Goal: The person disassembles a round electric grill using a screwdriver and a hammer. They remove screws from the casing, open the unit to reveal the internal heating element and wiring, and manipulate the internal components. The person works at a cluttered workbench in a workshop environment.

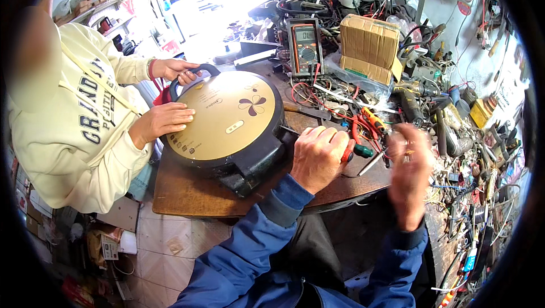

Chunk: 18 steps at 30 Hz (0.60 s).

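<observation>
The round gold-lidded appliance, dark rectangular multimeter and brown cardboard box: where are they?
Round gold-lidded appliance (224,116), head view: lid's middle.
Dark rectangular multimeter (307,53), head view: dial.
Brown cardboard box (369,40), head view: broad side.

Left grip (321,159) holds a red-handled tool (348,151) beside a gold-topped appliance (224,129) touched by a co-worker's 2 hands (160,123); right grip (410,166) blurred.

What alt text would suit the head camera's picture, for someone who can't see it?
The wearer's left hand grips a red-handled tool beside a round, gold-topped appliance on a wooden workbench; the right hand is blurred. At left, a person in a cream hoodie has both hands on the appliance.
</observation>
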### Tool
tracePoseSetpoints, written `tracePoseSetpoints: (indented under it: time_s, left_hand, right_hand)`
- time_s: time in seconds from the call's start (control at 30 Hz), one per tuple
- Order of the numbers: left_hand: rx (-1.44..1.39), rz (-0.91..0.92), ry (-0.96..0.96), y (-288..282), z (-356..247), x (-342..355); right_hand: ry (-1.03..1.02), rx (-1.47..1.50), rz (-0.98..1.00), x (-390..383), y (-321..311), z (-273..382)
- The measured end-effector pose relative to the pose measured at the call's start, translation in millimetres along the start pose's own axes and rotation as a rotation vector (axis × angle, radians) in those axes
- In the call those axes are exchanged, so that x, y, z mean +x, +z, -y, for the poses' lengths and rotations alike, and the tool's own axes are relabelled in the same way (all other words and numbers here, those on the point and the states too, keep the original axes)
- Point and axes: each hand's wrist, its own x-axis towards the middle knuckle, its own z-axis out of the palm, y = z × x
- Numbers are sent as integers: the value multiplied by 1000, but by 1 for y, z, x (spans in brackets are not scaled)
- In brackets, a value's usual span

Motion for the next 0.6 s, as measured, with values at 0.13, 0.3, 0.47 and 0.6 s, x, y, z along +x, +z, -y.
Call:
tracePoseSetpoints:
  time_s: [0.13,0.3,0.47,0.6]
  left_hand:
    - [-23,43,-21,-3,6,-3]
    - [-72,139,-61,-23,6,-6]
    - [-25,303,-122,-90,1,-3]
    - [-48,475,-109,-161,87,63]
  right_hand:
    - [-263,129,295,-18,42,32]
    - [-340,84,211,-17,59,41]
    - [-281,104,318,-14,60,39]
    - [-242,251,371,-7,60,39]
